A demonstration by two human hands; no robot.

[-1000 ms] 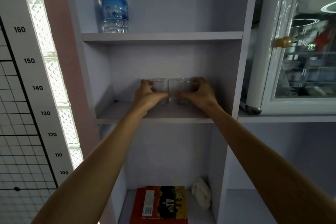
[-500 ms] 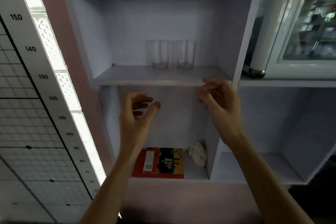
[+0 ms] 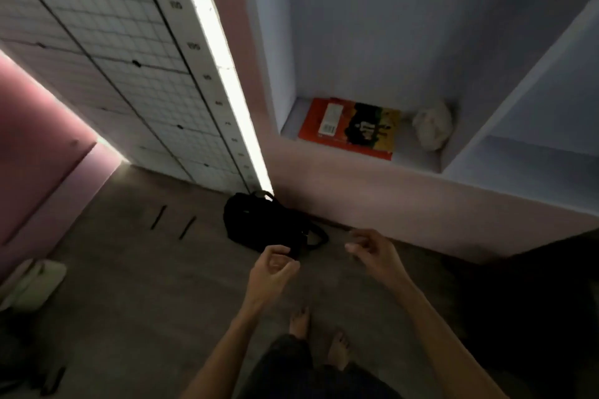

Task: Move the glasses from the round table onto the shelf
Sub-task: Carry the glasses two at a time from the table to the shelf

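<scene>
Hands (image 3: 272, 269) (image 3: 372, 253) low, apart, loosely curled

orange book (image 3: 351, 128), black bag (image 3: 269, 225), white gridded chart (image 3: 107, 52)

A: Obstructions at floor level?
B: A black bag (image 3: 269, 223) beside the shelf base (image 3: 389, 185), just beyond the left hand (image 3: 272, 272).
A: The lowest compartment (image 3: 421, 42)?
B: A book (image 3: 353, 128) lies flat at left, a crumpled white wad (image 3: 432, 128) in the right corner; open height above both.
</scene>
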